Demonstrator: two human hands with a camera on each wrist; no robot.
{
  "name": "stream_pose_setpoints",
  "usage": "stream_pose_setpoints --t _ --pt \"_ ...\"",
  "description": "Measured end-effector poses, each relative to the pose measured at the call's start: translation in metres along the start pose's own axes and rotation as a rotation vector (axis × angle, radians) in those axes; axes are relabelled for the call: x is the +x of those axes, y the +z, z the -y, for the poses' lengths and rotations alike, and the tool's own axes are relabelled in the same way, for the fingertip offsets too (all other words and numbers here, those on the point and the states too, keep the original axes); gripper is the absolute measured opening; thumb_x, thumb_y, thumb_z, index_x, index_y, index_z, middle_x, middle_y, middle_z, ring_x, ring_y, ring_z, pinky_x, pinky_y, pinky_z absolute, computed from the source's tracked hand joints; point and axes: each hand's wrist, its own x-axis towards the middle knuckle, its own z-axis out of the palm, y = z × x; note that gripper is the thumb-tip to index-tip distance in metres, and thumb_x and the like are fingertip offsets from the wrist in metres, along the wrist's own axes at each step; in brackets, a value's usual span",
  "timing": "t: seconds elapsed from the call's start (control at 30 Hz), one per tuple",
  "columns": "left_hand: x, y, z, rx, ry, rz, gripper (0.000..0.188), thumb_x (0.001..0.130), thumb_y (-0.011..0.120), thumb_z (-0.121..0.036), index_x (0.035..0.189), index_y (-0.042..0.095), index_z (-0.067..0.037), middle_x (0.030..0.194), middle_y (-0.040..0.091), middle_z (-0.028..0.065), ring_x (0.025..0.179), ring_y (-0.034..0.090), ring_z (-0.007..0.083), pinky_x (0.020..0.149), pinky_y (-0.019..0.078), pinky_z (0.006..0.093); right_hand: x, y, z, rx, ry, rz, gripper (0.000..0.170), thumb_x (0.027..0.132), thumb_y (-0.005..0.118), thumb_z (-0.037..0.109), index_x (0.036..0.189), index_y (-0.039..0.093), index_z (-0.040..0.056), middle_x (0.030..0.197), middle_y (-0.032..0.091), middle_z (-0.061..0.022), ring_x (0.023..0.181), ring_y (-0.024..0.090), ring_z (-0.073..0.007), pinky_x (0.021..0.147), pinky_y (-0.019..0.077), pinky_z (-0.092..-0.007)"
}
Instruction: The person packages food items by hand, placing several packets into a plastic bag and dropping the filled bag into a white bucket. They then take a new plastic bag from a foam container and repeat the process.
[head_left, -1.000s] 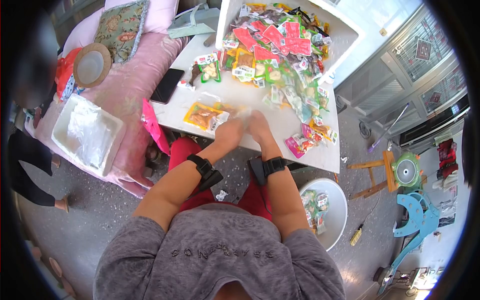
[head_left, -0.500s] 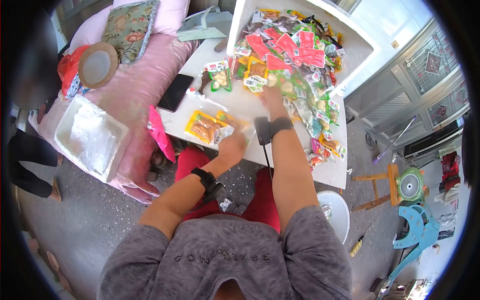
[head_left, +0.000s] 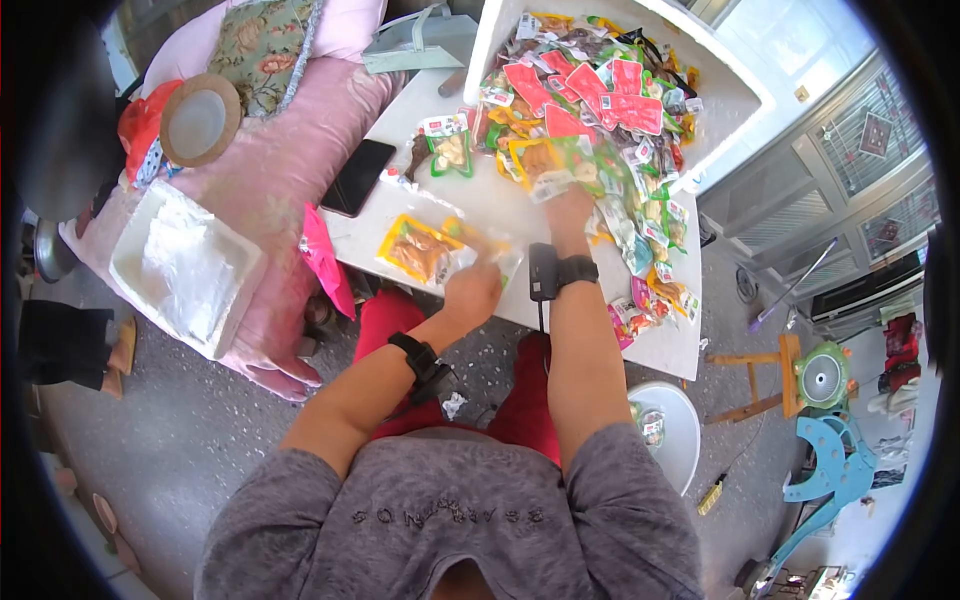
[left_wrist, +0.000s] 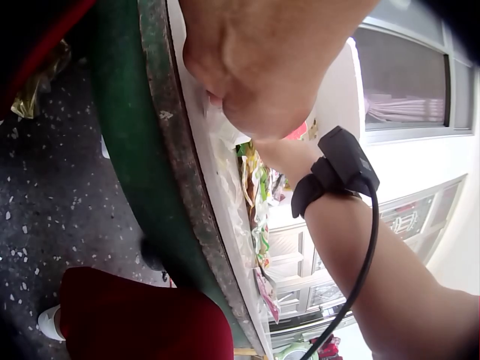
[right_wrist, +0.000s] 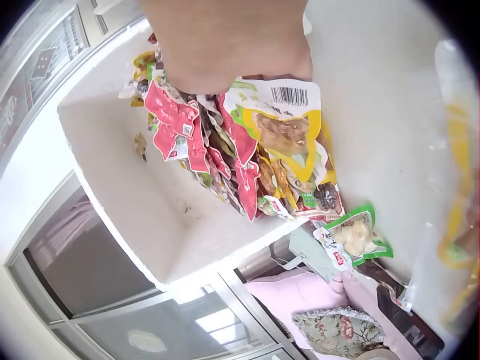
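Note:
My right hand (head_left: 568, 215) pinches the lower end of a yellow-edged snack packet (head_left: 540, 165) beside the packet heap. In the right wrist view, its barcode and brown contents show on the snack packet (right_wrist: 283, 131) below the hand (right_wrist: 232, 45). At the table's near edge, my left hand (head_left: 472, 297) has curled fingers gripping a clear plastic bag (head_left: 512, 262). Yellow packets (head_left: 418, 248) lie at the bag, left of that hand. In the left wrist view, crumpled clear plastic (left_wrist: 225, 135) shows under the left hand (left_wrist: 262, 67), whose fingertips are mostly hidden.
A white foam box (head_left: 735, 120) lies tipped, red and mixed packets (head_left: 635, 112) spilling onto the white table (head_left: 480, 205). A phone (head_left: 358, 178) and green-edged packet (head_left: 447, 145) lie left. A white bucket (head_left: 680, 440) stands by the table; another person's legs (head_left: 65, 345) show at left.
My right hand has left the left hand's side, reached the heap and lifted a yellow-edged packet slightly back. The left hand has stayed at the clear bag. The other person's legs have shifted.

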Motion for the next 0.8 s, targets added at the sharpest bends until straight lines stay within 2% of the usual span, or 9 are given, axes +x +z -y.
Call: stream_pose_setpoints --t 0.1,0.2,0.27,0.4,0.43,0.47,0.57,0.67,0.8 --pt "-0.001 0.002 0.0 0.017 -0.025 0.033 0.007 0.07 0.048 -0.011 0.068 0.045 -0.005 0.063 0.05 0.0136 0.058 0.051 0.0315 0.051 0.0397 0.0408 -0.017 -0.014 0.004 0.704 0.36 -0.196 0.01 0.07 0.045 0.002 0.08 0.044 -0.0009 0.076 0.052 -0.0128 0.065 0.055 -0.0227 0.054 0.0458 -0.035" --pt "0.0 0.0 0.0 0.032 -0.04 0.069 0.007 0.071 0.046 -0.012 0.068 0.045 -0.005 0.064 0.051 0.0135 0.06 0.051 0.0315 0.052 0.0397 0.041 -0.031 -0.035 0.005 1.041 0.525 -0.305 0.013 0.071 0.042 -0.001 0.084 0.041 -0.0014 0.08 0.052 -0.0133 0.066 0.056 -0.0227 0.054 0.0472 -0.0342" --pt "-0.001 -0.001 -0.001 0.041 -0.045 0.09 0.008 0.071 0.046 -0.012 0.067 0.045 -0.005 0.064 0.051 0.0136 0.061 0.051 0.0318 0.052 0.0396 0.0415 -0.04 -0.052 0.006 1.131 0.576 -0.321 0.015 0.072 0.041 -0.003 0.087 0.04 -0.0016 0.082 0.052 -0.0136 0.067 0.056 -0.0227 0.054 0.0481 -0.0336" --pt "-0.001 -0.002 -0.004 -0.009 -0.045 0.07 0.011 0.07 0.049 -0.013 0.076 0.047 -0.004 0.07 0.051 0.0153 0.065 0.05 0.0323 0.056 0.0399 0.0411 -0.073 -0.096 0.037 0.972 0.531 -0.182 0.017 0.075 0.041 -0.002 0.092 0.039 -0.003 0.088 0.051 -0.0139 0.073 0.055 -0.0224 0.062 0.0476 -0.0327" --pt "-0.001 -0.008 -0.008 -0.048 -0.042 0.05 0.015 0.069 0.05 -0.014 0.081 0.048 -0.004 0.074 0.051 0.016 0.069 0.05 0.0322 0.059 0.0402 0.0406 -0.077 -0.105 0.045 1.111 0.633 -0.153 0.016 0.077 0.039 0.0 0.093 0.038 -0.0035 0.09 0.05 -0.0143 0.079 0.055 -0.0236 0.067 0.0469 -0.0349" --pt "-0.002 -0.012 -0.012 -0.085 -0.04 0.03 0.02 0.068 0.051 -0.015 0.085 0.049 -0.004 0.078 0.051 0.0166 0.072 0.05 0.0322 0.062 0.0405 0.0401 -0.084 -0.111 0.045 1.179 0.642 -0.09 0.016 0.078 0.038 0.0 0.094 0.038 -0.0034 0.09 0.05 -0.0146 0.08 0.054 -0.024 0.068 0.0468 -0.0356" --pt "-0.005 -0.013 -0.018 -0.013 0.095 -0.142 0.036 0.063 0.053 -0.012 0.099 0.049 -0.009 0.098 0.047 0.0154 0.083 0.049 0.0297 0.067 0.0393 0.0397 -0.105 -0.128 0.054 1.366 0.653 0.079 0.017 0.08 0.036 0.004 0.096 0.037 -0.0031 0.093 0.051 -0.0162 0.084 0.054 -0.0252 0.072 0.046 -0.0385" --pt "-0.009 -0.023 -0.028 -0.011 0.188 -0.172 0.043 0.062 0.058 -0.014 0.103 0.046 -0.006 0.1 0.045 0.0159 0.095 0.042 0.0321 0.078 0.0345 0.039 -0.133 -0.135 0.066 1.457 0.781 0.102 0.016 0.081 0.035 0.005 0.095 0.038 -0.0029 0.095 0.051 -0.0165 0.084 0.054 -0.0254 0.073 0.0454 -0.039" --pt "-0.014 -0.032 -0.03 0.011 0.476 -0.09 0.049 0.061 0.06 -0.015 0.106 0.043 -0.008 0.105 0.042 0.0144 0.098 0.04 0.0323 0.078 0.0341 0.0391 -0.161 -0.15 0.092 1.6 0.889 0.078 0.019 0.082 0.035 0.006 0.099 0.038 -0.0038 0.098 0.05 -0.017 0.088 0.052 -0.0268 0.076 0.0442 -0.0394"
